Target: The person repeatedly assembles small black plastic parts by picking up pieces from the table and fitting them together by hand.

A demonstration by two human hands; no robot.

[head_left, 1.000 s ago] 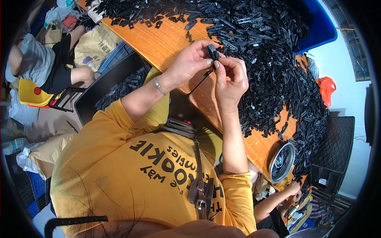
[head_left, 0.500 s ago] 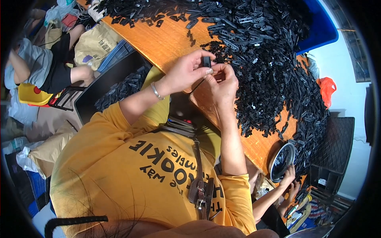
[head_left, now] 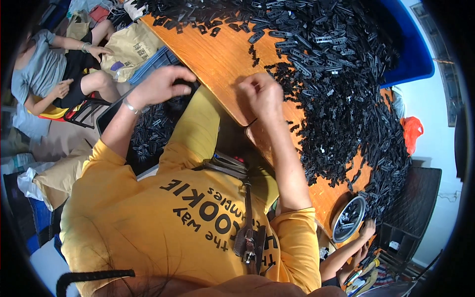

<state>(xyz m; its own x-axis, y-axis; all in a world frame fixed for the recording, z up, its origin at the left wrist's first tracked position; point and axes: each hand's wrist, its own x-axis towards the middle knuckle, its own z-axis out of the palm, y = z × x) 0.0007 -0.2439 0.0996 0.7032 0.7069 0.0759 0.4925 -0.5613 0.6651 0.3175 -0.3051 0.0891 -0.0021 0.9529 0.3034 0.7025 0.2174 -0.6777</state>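
Elongated black plastic pieces lie jumbled in a black bin, just toward 6 o'clock of the left hand; long axes mixed, no common direction. On the orange-brown wood-grain table, one slim oval black plastic part in the heap toward 1 o'clock of the right hand has its long axis about 9-to-3. A short string of small black plastic bits runs roughly 12-to-6, toward 11 o'clock of that hand.

Left hand over bin/table edge, forearm in from 7 o'clock, fingers toward 3, thumb and fingers parted, nothing seen between. Right hand over bare table, forearm in from 5 o'clock, fingers curled in, blurred; can't tell if gripping anything. Smooth silver-coloured metal bangle on left wrist. Round grey bowl, smooth rim, toward 5 o'clock, black pieces inside.
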